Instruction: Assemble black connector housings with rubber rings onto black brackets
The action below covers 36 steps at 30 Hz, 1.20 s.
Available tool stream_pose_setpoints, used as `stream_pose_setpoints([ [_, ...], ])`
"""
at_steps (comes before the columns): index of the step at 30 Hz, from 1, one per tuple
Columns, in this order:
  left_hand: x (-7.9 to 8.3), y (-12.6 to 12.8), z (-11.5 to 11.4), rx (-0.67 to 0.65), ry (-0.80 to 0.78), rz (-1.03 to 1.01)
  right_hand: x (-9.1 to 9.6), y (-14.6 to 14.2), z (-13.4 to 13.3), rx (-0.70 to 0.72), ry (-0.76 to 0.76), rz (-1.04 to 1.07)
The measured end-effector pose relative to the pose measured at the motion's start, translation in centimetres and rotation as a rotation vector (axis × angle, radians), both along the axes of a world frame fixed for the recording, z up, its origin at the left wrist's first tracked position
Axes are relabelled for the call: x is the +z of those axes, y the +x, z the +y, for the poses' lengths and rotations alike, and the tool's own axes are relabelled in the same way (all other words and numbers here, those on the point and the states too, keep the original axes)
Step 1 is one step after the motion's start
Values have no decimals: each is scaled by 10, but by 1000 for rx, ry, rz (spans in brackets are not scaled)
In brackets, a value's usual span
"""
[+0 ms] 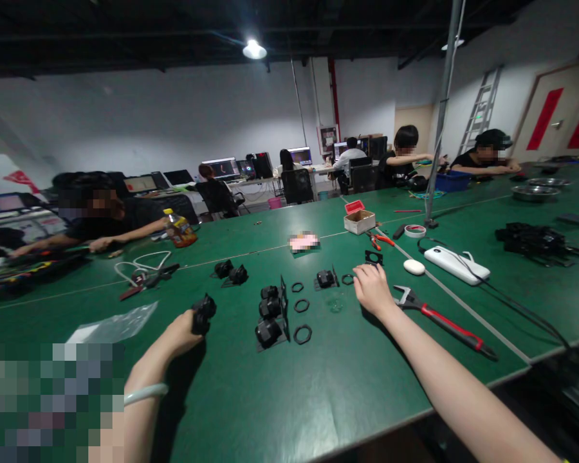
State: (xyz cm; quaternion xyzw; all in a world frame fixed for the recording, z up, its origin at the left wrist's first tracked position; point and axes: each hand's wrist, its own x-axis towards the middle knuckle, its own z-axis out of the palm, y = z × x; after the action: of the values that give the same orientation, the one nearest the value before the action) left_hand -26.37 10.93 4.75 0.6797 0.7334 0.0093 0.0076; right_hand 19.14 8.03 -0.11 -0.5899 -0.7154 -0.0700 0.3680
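On the left of the table, my left hand point(182, 333) is closed around a black threaded plastic fitting point(204, 313), most of which shows beyond the fingers. My right hand point(372, 290) lies low over the table, its fingertips at the lower edge of a black bracket plate point(374, 256) with a round hole; the grip itself is partly hidden. Beside those fingers is a black ring nut point(348, 280). Between my hands stand several black fittings on brackets point(269, 307), with ring nuts point(302, 334) in a column to their right. Another bracketed fitting point(325, 278) sits farther back.
An adjustable wrench point(444, 321) lies by my right forearm. Beyond it are a white power bank point(457, 265), a white oval object point(413, 267), orange-handled pliers point(381, 240) and a small box point(359, 220). A metal pole point(442, 116) rises from the table. Other people sit around it.
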Motion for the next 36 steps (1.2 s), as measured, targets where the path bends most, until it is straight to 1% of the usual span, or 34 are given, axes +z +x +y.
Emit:
stream_pose_setpoints([
  [2,-1,-3,-5,2,51,2,0,8,-3,3,-24,40],
  [4,4,-3,-16,43,97,37,-1,13,-2,12,-41,71],
  [6,19,5,-33,89,175,76,-3,15,0,30,-46,98],
  [8,42,23,-55,55,270,86,-3,14,3,60,-39,126],
  [9,54,37,-67,-4,320,64,-2,13,4,83,-29,138],
  [10,65,55,-79,-98,350,17,-2,12,4,108,-13,150],
  [12,82,97,-99,-281,380,-97,0,10,3,158,27,174],
  [13,87,121,-106,-357,361,-139,1,9,2,179,42,186],
  [15,88,170,-111,-489,299,-199,3,9,-2,214,47,207],
  [17,80,218,-103,-618,192,-205,5,9,-4,247,25,216],
  [19,64,259,-85,-690,132,-190,5,11,-5,275,-1,223],
  [21,43,290,-63,-679,96,-179,5,11,-5,296,-21,239],
  [23,21,309,-44,-616,83,-166,4,11,-3,329,-44,251],
  [26,-9,320,-30,-562,118,-220,2,8,0,426,-100,227],
  [29,-28,320,-30,-584,163,-329,0,4,0,471,-167,204],
  [32,-35,318,-37,-558,195,-381,-1,3,0,475,-233,196],
  [36,-38,316,-41,-538,194,-387,-7,5,1,489,-305,243],
])
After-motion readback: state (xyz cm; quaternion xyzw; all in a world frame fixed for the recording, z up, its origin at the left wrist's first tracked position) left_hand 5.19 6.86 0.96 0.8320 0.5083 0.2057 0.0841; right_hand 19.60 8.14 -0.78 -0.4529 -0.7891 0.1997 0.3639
